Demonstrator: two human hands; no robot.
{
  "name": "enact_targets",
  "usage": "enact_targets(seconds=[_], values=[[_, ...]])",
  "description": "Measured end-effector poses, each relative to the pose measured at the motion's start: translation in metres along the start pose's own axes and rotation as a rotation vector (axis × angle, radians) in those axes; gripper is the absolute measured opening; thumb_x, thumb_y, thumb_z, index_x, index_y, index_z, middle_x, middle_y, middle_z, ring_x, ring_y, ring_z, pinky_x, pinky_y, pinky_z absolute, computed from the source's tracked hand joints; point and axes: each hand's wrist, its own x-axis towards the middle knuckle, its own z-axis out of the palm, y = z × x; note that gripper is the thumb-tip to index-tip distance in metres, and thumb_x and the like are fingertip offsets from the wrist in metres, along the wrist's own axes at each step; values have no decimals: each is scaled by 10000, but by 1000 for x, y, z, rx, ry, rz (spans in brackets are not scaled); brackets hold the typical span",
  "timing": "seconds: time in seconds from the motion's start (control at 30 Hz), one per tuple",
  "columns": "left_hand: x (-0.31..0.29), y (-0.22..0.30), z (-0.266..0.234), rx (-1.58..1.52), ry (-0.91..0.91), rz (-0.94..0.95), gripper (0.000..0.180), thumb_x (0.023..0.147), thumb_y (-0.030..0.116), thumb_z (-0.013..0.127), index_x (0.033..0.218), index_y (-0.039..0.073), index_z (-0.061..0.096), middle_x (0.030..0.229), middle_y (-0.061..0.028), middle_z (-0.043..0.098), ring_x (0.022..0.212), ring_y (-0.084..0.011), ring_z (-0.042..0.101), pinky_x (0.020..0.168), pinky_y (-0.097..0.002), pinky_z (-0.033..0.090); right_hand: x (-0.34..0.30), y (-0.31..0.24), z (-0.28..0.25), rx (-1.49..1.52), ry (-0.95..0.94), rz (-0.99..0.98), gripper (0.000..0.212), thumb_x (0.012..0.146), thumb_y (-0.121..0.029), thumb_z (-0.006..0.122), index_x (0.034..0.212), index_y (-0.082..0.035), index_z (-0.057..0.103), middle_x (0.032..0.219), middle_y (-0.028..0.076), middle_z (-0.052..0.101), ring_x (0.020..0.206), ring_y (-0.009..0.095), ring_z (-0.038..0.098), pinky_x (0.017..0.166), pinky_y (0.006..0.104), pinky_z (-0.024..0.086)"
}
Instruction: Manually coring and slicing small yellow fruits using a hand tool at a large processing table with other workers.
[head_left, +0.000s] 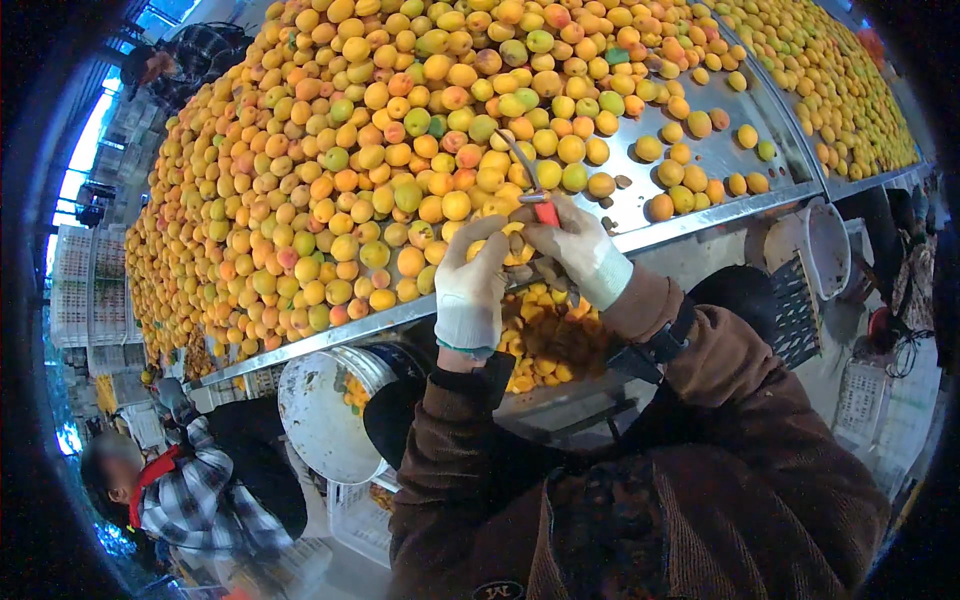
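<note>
My left hand [470,285], in a white glove, is closed on an apricot [517,248] at the near edge of a metal sorting table. My right hand [585,255], gloved too, grips the red handle of a small knife [546,212]; its thin curved blade points up and away over the fruit. The right fingers meet the left ones at the apricot, and part of it is hidden behind them. Beyond my hands spreads a large heap of yellow-orange apricots [330,185], a few of them greenish. Below my wrists, cut apricot pieces [535,345] lie in a container at my lap.
The table's metal rim [690,215] runs across in front of me. A white bucket [325,415] stands to my left, beside a seated person in a checked shirt [215,490]. Stacked crates [85,285] rise at far left. Another pale bucket [827,250] stands right.
</note>
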Motion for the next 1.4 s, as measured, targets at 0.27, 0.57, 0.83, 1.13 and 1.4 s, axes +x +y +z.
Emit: enact_targets(seconds=[0.27, 0.57, 0.83, 1.13, 1.4], values=[[-3, -7, -6, 594, -4, 421, 248, 889, 86, 586, 1103, -38, 610, 998, -40, 592, 798, -56, 551, 669, -195, 467, -4, 0, 0, 170, -75, 124, 336, 846, -107, 575, 1171, -26, 542, 824, 23, 593, 572, 84, 540, 460, 227, 411], [-10, -6, 4, 855, -50, 483, 304, 830, 76, 634, 1106, -48, 613, 999, -105, 639, 846, -142, 622, 763, -271, 512, 7, 19, 0, 270, -39, 49, 275, 838, -136, 663, 1085, -36, 597, 866, 6, 615, 801, 69, 563, 698, 232, 481], [18, -21, -23, 971, 53, 746, 303, 889, 55, 543, 1179, -12, 596, 1258, -186, 539, 1153, -257, 534, 960, -331, 442, -4, 4, -1, 190, 20, 140, 308, 841, -234, 697, 1041, -9, 633, 873, 20, 650, 783, 94, 569, 709, 261, 489], [19, -21, -30, 1204, 2, 827, 477, 673, -131, 572, 1125, 16, 614, 1407, -231, 410, 1268, -387, 456, 994, -387, 442, 5, 11, 4, -59, 98, 102, 333, 824, -301, 682, 952, -6, 597, 754, 54, 610, 696, 123, 558, 642, 284, 476], [-10, -3, -20, 886, -522, 292, 161, 871, 144, 600, 986, 41, 645, 926, -120, 665, 864, -265, 651, 760, -297, 516, 31, 12, -13, -591, 253, -308, 340, 797, -352, 665, 909, -44, 572, 768, 178, 606, 718, 337, 616, 644, 407, 497]])
